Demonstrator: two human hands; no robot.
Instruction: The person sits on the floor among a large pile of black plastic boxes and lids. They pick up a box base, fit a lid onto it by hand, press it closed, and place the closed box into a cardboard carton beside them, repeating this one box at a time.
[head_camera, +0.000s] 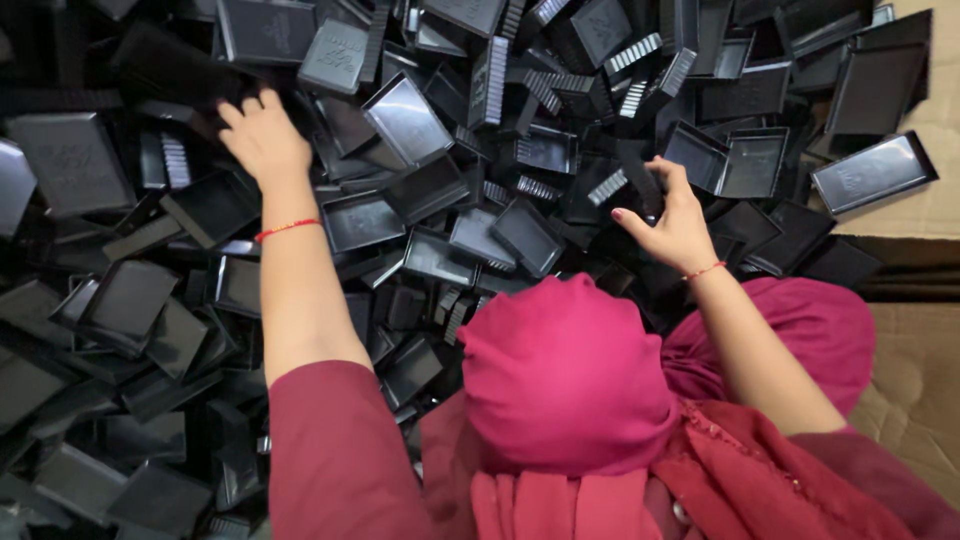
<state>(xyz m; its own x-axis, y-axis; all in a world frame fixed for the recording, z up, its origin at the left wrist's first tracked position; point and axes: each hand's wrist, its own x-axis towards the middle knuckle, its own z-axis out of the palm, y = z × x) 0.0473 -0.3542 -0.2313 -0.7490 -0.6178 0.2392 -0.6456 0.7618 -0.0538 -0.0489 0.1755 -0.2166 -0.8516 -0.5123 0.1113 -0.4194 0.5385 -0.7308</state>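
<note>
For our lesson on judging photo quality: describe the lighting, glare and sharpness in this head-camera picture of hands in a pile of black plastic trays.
Head view: soft, even light; pale sheen on tray faces; left hand and right hand fairly sharp; the lower left pile is darker and smeared; cardboard is bright.

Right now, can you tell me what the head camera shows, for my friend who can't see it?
Two bare hands reach into a big heap of black plastic trays. The left hand stretches far into the pile, and the right hand touches trays near the middle; each wrist wears a thin red thread. Maroon sleeves, pink cloth and brown cardboard on the right fill the rest.
</note>
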